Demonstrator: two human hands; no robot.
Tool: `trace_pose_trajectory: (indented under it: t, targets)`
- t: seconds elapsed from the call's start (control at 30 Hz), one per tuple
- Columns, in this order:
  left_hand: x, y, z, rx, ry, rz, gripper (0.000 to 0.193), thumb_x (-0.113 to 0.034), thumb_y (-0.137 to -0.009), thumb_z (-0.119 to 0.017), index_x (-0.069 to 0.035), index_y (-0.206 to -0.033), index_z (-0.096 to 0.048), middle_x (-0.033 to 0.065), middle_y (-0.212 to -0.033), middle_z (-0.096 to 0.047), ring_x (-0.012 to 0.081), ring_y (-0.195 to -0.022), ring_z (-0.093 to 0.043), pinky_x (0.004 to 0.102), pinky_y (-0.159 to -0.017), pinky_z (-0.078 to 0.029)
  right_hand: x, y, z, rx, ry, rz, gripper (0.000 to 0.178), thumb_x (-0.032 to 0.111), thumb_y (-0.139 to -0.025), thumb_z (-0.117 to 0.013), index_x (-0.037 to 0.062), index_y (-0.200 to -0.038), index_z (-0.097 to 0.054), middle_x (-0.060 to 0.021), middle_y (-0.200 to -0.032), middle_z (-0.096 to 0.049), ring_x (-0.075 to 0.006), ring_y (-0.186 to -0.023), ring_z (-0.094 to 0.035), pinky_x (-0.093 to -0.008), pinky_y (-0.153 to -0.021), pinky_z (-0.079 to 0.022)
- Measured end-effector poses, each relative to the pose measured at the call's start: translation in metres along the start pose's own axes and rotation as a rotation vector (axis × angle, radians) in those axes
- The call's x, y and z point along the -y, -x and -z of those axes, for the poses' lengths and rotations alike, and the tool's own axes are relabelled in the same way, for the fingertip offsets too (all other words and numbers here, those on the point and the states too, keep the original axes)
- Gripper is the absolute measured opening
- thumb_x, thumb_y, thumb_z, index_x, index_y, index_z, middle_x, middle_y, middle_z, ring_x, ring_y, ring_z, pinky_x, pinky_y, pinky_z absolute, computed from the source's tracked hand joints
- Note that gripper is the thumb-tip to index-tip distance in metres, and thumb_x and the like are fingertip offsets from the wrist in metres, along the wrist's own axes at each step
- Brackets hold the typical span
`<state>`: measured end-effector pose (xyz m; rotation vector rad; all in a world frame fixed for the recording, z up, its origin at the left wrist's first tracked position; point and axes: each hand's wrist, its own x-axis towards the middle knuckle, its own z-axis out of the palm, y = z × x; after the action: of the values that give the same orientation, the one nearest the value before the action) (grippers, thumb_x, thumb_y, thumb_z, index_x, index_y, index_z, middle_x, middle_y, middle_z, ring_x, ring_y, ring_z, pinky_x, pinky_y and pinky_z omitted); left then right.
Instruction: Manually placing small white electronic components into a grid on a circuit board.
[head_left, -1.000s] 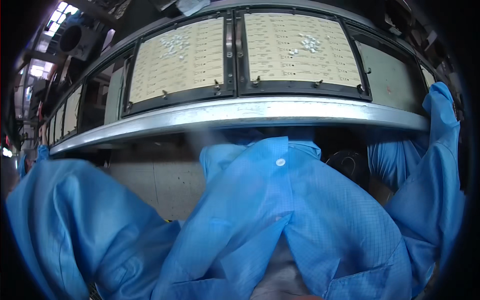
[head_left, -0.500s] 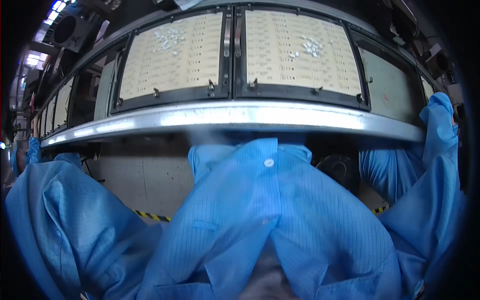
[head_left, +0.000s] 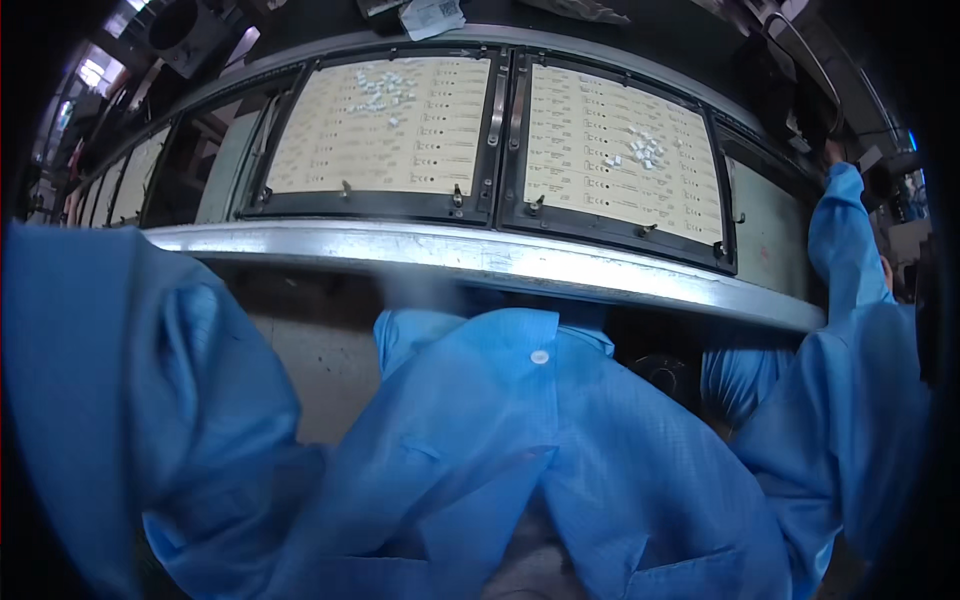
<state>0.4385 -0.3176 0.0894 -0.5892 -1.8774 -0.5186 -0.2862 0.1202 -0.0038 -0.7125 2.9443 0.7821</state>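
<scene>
My left arm, in a blue striped sleeve [head_left: 220, 370], fills the left side, and its hand is out of sight. On the right, my other blue sleeve [head_left: 843, 235] stretches up past the right end of the metal-edged conveyor [head_left: 480, 252]. At its cuff a small part of my right hand [head_left: 834, 152] shows, close to dark equipment at the far right. Its fingers are too small and dark to make out, and so is anything in them. Two black-framed cream printed sheets, a left one [head_left: 300, 165] and a right one [head_left: 570, 180], lie on the conveyor.
Small whitish pieces lie scattered on the left sheet [head_left: 385, 92] and bunched on the right one [head_left: 645, 150]. Small metal clips [head_left: 457, 197] line the frames. A white labelled packet [head_left: 432, 17] lies beyond the conveyor. A grey-green panel [head_left: 772, 235] borders the right frame.
The view has tilted, and the frames sit lower and farther right. My right arm now reaches farther forward. My left sleeve has come up larger, and the left hand no longer shows.
</scene>
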Motion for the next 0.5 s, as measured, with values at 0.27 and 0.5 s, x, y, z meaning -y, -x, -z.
trace_pose_trajectory:
  t: [0.27, 0.5]
  targets:
    - [0.055, -0.011, 0.004, -0.075, -0.033, -0.299, 0.042, -0.020, -0.099, -0.056, -0.012, -0.140, -0.051, 0.0104, -0.136, -0.055, 0.0250, -0.119, -0.055, 0.0442, -0.097, -0.044, -0.161, -0.038, -0.052, -0.091, 0.007, -0.270, 0.031, 0.015, -0.100, -0.045, 0.0056, -0.116, -0.069, -0.0197, -0.124, -0.068, -0.0311, -0.115, -0.066, -0.0393, -0.098, -0.052]
    - [0.085, -0.006, 0.008, -0.265, -0.170, -0.601, 0.041, -0.019, -0.100, -0.056, -0.012, -0.139, -0.052, 0.0095, -0.135, -0.056, 0.0239, -0.117, -0.056, 0.0433, -0.096, -0.044, -0.338, 0.112, -0.264, -0.594, 0.101, -0.624, 0.020, 0.021, -0.097, -0.052, 0.0068, -0.097, -0.067, -0.0190, -0.089, -0.067, -0.0331, -0.095, -0.068, -0.0447, -0.079, -0.056]
